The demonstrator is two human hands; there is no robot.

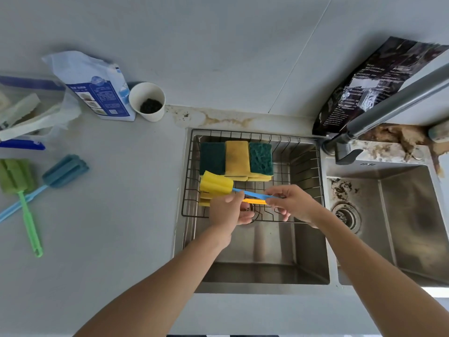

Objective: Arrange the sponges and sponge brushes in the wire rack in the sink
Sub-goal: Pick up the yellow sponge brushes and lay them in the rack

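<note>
So the grey countertop (136, 190) takes up most of the shot, with a double steel sink (267, 268) set into it and the faucet (398, 103) swinging in from the right. The wire rack (301, 152) sits across the far half of the left basin, and three sponges (237, 161) are lined up side by side at its back left, green, yellow, green. Both hands are over the rack: the right hand (294, 203) is pinching the blue handle of a yellow-headed sponge brush (216, 184), while the left hand (228, 211) has its fingers curled around an orange handle just underneath, second yellow foam head poking out below the first. Out on the counter to the left, touching each other, are a green sponge brush (17, 177) and a blue sponge brush (65, 171), with a paper cup (147, 102) further back.
</note>
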